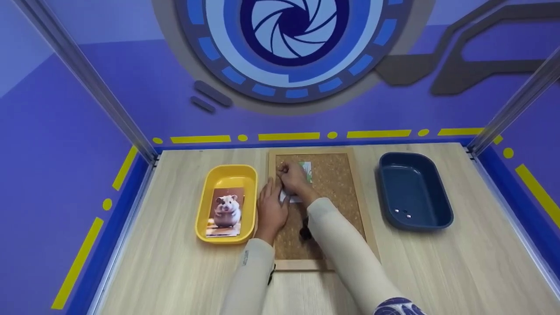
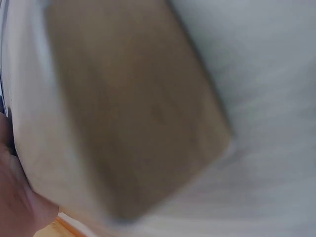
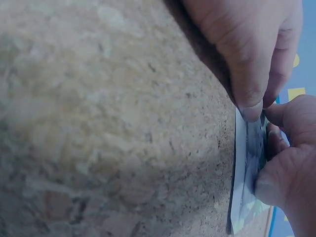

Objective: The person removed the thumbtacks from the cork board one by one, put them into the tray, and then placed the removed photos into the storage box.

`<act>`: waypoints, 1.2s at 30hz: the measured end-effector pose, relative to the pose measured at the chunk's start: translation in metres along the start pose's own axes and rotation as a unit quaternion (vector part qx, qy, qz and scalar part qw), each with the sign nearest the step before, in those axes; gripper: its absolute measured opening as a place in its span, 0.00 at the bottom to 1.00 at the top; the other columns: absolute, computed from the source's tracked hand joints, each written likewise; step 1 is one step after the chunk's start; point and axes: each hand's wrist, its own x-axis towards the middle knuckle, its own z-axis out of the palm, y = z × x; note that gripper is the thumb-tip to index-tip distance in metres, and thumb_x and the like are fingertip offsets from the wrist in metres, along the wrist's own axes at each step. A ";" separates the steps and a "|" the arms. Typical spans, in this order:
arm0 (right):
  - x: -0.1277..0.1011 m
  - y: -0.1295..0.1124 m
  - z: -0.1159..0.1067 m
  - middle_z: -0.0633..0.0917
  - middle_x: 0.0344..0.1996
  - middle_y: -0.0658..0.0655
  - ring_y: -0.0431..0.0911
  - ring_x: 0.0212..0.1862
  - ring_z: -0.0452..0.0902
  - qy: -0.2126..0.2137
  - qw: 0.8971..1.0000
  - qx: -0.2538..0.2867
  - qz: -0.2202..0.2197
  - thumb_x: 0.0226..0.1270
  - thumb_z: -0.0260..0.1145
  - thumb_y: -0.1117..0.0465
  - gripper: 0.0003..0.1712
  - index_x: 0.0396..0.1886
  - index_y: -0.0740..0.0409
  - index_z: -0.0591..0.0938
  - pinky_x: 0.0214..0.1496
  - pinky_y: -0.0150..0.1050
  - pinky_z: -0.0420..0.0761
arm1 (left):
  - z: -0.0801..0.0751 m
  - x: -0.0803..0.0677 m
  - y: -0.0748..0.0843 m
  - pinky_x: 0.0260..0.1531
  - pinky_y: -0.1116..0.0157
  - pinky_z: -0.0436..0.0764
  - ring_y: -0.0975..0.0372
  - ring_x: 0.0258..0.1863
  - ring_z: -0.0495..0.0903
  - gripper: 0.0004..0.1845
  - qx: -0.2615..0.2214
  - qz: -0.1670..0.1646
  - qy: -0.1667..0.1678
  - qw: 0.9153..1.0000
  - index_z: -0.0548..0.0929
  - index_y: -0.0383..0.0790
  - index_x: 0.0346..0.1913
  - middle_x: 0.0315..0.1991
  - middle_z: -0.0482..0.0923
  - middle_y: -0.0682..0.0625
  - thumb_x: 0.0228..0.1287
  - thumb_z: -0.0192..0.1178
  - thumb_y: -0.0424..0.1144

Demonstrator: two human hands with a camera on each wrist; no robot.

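Note:
On the cork board (image 1: 332, 210), my left hand (image 1: 273, 210) presses down a picture card (image 3: 240, 177) with extended fingers, its thumb (image 3: 269, 187) on the card's face. My right hand (image 1: 294, 177) is bent over the card's upper left part. Its thumb and finger pinch together at the card's edge on what seems a small pin, mostly hidden by the fingertips. A second card (image 1: 308, 168) with green on it lies on the board just behind the right hand. Sleeve cloth fills most of the left wrist view, with part of the left hand (image 2: 22, 197) at its edge.
Left of the board stands a yellow tray (image 1: 200, 218) with a hamster picture (image 1: 227, 212) on top inside. To the right is a dark blue tray (image 1: 413, 188) holding a few small shiny pieces (image 1: 402, 213). Walls enclose the wooden table (image 1: 166, 271) at back and sides.

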 end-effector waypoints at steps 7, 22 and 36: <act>-0.006 0.003 -0.008 0.81 0.32 0.50 0.44 0.38 0.77 -0.008 1.000 0.015 -0.022 0.76 0.66 0.65 0.04 0.41 0.61 0.85 0.43 0.36 0.78 | 0.000 -0.002 0.006 0.80 0.40 0.66 0.40 0.81 0.66 0.30 -0.001 0.011 0.007 1.000 0.76 0.40 0.76 0.83 0.64 0.37 0.75 0.64 0.43; -0.041 0.015 -0.031 0.78 0.32 0.51 0.43 0.36 0.74 -0.056 0.991 0.122 -0.024 0.74 0.62 0.71 0.03 0.37 0.64 0.80 0.35 0.32 0.75 | 0.006 -0.003 0.004 0.83 0.42 0.62 0.43 0.84 0.62 0.29 -0.005 -0.029 -0.015 0.999 0.76 0.44 0.77 0.86 0.59 0.41 0.77 0.61 0.46; -0.127 0.064 -0.145 0.83 0.38 0.59 0.46 0.42 0.78 0.052 0.996 0.013 -0.070 0.78 0.62 0.69 0.02 0.41 0.64 0.80 0.42 0.33 0.77 | -0.001 0.000 0.006 0.86 0.44 0.56 0.47 0.87 0.56 0.29 -0.020 -0.054 -0.040 0.998 0.73 0.49 0.79 0.88 0.53 0.46 0.81 0.58 0.51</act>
